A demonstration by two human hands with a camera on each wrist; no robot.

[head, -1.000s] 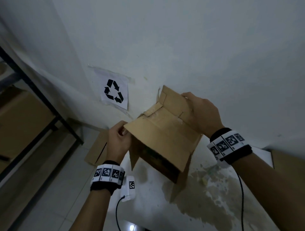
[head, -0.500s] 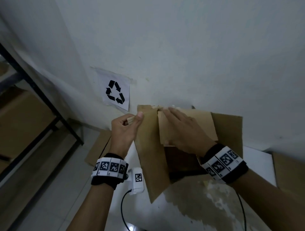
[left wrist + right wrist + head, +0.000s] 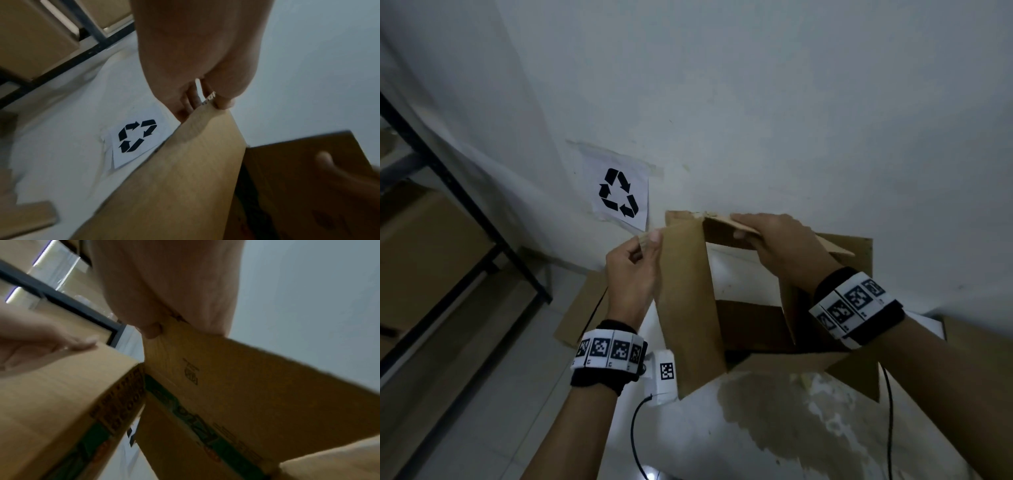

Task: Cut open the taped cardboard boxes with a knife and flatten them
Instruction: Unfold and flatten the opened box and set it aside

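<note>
A brown cardboard box (image 3: 688, 308) with both ends open is held up over the white table (image 3: 722, 428), in front of the wall. My left hand (image 3: 643, 246) pinches the top corner of its left panel (image 3: 185, 178) between thumb and fingers. My right hand (image 3: 763, 236) grips the upper edge of the far panel (image 3: 246, 378), fingers over the top and thumb underneath. Through the box's hollow middle the table shows. Green and orange print runs along the box's outer face (image 3: 205, 431) in the right wrist view. No knife is in view.
A paper recycling sign (image 3: 619, 195) is taped to the white wall. Flat cardboard (image 3: 582, 308) leans at the wall's foot on the floor. A black metal rack (image 3: 465, 205) with boxes stands at the left. More cardboard (image 3: 979, 349) lies at the right. The table has a stained patch (image 3: 808, 438).
The box has turned from a tilted closed shape to an open sleeve. My hands spread its panels apart, the right hand shifting from pressing a flap to gripping the far top edge.
</note>
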